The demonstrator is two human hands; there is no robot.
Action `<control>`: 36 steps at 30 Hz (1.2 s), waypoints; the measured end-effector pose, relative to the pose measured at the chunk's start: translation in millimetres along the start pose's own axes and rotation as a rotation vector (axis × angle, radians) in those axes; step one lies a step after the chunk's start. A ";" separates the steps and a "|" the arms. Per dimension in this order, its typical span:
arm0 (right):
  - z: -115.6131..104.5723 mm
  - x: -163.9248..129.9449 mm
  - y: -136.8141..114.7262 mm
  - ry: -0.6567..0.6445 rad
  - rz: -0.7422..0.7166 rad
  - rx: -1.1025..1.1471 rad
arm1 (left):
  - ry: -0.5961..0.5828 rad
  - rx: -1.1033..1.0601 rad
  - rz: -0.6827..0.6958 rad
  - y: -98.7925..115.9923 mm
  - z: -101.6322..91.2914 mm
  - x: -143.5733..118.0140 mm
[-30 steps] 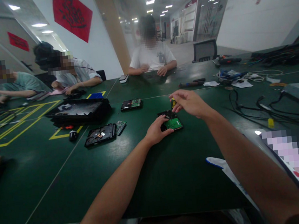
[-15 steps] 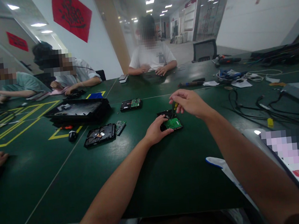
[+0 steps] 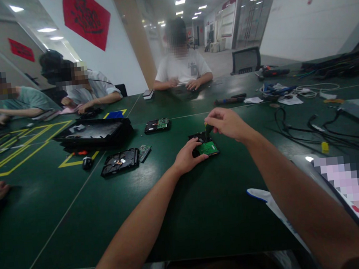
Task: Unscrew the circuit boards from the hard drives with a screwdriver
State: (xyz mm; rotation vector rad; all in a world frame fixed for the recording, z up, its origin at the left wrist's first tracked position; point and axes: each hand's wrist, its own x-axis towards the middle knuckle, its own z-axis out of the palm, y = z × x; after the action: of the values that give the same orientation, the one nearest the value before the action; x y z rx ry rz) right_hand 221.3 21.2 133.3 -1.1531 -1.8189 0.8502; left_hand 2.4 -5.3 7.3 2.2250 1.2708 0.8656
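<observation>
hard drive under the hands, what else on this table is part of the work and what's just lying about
In use:
left hand steadying the hard drive
right hand holding a screwdriver onto it

Lying about:
second hard drive
loose circuit board
third drive
black tray
cables
</observation>
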 end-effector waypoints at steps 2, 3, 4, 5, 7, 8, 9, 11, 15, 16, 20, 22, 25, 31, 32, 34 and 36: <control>0.7 -0.9 -1.6 -0.035 0.003 0.050 | -0.002 0.000 0.003 -0.9 0.4 0.2; 1.1 -1.1 -2.0 -0.054 -0.007 0.078 | -0.002 0.001 0.006 -1.3 0.5 0.3; 1.6 -1.1 -1.9 -0.072 -0.019 0.105 | 0.000 0.004 0.009 -1.6 0.7 0.4; 2.0 -0.8 -1.4 -0.086 -0.029 0.131 | 0.002 0.007 0.011 -1.8 0.8 0.5; 2.6 0.4 0.5 -0.105 -0.030 0.176 | 0.005 0.013 0.014 -2.0 1.0 0.5; 2.7 1.0 1.6 -0.110 -0.024 0.188 | 0.005 0.015 0.014 -1.9 1.0 0.5; 2.5 1.5 2.6 -0.111 -0.021 0.184 | 0.003 0.016 0.014 -1.8 0.9 0.5; 1.7 1.9 3.8 -0.095 -0.038 0.126 | 0.000 0.016 0.012 -1.0 0.6 0.3; 0.1 1.0 2.1 -0.009 -0.044 0.009 | -0.005 0.005 0.001 1.5 -0.8 -0.2; 0.1 0.6 1.2 0.001 -0.027 0.005 | -0.005 0.002 -0.002 2.0 -1.1 -0.3; 1.3 -0.9 -2.0 -0.065 0.004 0.055 | -0.004 -0.001 0.003 2.4 -1.2 -0.1; 2.0 -1.1 -2.1 -0.112 -0.016 0.101 | -0.003 0.003 0.008 1.9 -0.9 0.1; 2.1 -0.6 -0.2 -0.149 -0.035 0.159 | -0.003 0.009 0.016 0.6 -0.1 0.5; -0.6 0.2 1.7 -0.109 -0.091 0.038 | 0.002 0.000 0.025 -0.3 0.0 -0.2; -0.7 0.2 1.6 -0.077 -0.084 0.014 | -0.001 -0.001 0.023 0.1 -0.4 -0.5; -0.8 0.1 1.3 -0.023 -0.044 -0.011 | -0.007 0.002 0.015 1.0 -1.0 -1.1; -0.6 -0.2 1.2 -0.005 -0.011 -0.011 | -0.009 0.008 0.011 1.5 -1.5 -1.3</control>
State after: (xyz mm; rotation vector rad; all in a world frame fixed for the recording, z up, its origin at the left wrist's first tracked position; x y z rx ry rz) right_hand 222.3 21.6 132.6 -1.1484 -1.8345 0.8385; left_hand 1.8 -7.1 9.0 2.2414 1.2607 0.8552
